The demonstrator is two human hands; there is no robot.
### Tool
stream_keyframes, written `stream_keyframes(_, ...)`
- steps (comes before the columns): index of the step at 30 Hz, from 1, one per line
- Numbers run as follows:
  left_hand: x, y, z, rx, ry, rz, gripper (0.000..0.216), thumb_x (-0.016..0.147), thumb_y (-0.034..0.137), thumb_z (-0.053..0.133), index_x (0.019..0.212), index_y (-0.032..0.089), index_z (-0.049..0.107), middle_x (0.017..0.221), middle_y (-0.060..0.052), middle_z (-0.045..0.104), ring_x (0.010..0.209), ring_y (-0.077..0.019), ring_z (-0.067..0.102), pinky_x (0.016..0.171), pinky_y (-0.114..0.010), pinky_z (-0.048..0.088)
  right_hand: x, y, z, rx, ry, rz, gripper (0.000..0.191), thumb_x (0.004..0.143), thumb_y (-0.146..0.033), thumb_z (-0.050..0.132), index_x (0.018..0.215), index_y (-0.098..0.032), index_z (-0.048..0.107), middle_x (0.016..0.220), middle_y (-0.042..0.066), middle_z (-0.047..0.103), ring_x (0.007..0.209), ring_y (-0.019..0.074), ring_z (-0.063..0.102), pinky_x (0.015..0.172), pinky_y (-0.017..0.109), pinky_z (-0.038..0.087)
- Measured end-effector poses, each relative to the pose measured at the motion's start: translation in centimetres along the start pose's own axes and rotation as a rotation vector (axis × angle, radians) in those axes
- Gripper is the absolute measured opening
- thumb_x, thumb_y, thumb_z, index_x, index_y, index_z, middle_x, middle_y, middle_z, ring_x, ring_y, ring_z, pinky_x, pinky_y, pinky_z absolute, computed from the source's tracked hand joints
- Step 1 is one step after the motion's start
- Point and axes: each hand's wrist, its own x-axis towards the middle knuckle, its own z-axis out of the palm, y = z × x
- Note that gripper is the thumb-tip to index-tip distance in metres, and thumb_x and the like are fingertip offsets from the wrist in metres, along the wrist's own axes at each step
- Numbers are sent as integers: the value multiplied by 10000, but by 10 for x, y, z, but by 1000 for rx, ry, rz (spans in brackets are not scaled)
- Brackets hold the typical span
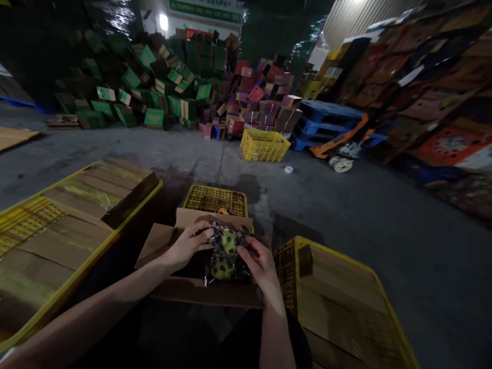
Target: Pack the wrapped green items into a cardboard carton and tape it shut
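Note:
Before me an open cardboard box [207, 294] stands with its flaps spread outward. Over its opening is a crinkled clear plastic bag [229, 241], with yellow-green, dark-spotted shapes showing in or on it; what they are I cannot make out. My left hand [192, 242] pinches the bag's upper left edge between thumb and fingers. At the upper right edge, my right hand [260, 259] has its thumb and fingers closed on the plastic. The bag hides much of the box's inside.
Yellow crates with cardboard boxes flank me at left [144, 197] and right [369, 271]. Another yellow crate [215, 197] sits just behind the open box. Farther off are a yellow crate [265, 146], blue pallets [330, 115], an orange pallet jack [340, 138] and heaped green boxes [155, 117].

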Motion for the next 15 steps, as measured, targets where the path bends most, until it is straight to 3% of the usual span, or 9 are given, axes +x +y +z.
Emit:
stream_keyframes(3,-2,3,6,25,-9,-27,406,806,417,809,1137,220,680,1200,-80,678,1104,-254,655,962,-432,559,1,7,-2,-21,59,-57,287,832,-466,751,961,-212,730,932,50,735,835,228,704,750,302,575)
stream_keyframes(7,-8,6,14,229,-48,76,691,727,329,872,1362,276,606,1457,-103,575,1328,-327,540,1077,-460,477,2,8,-2,-75,71,-118,250,883,-460,691,958,-222,709,915,45,713,814,216,680,728,290,555)
stream_keyframes(10,-13,-1,22,262,-42,129,792,733,327,864,1450,268,533,1442,-114,591,1335,-327,545,1116,-466,439,1,3,-3,-151,75,-151,211,914,-429,653,972,-232,700,904,41,704,828,216,670,738,290,544)
stream_keyframes(13,-16,-14,27,214,52,118,842,738,364,858,1485,260,483,1330,-113,661,1220,-306,631,1042,-434,497,0,-5,-3,-194,48,-211,160,927,-381,634,950,-245,715,928,41,709,896,228,667,815,312,544)
stream_keyframes(15,-18,-22,28,195,89,94,776,727,398,866,1419,233,557,1236,-104,706,1131,-297,670,970,-402,533,-1,-12,-3,-184,-15,-227,171,937,-377,627,957,-256,747,969,49,720,949,239,673,863,334,547)
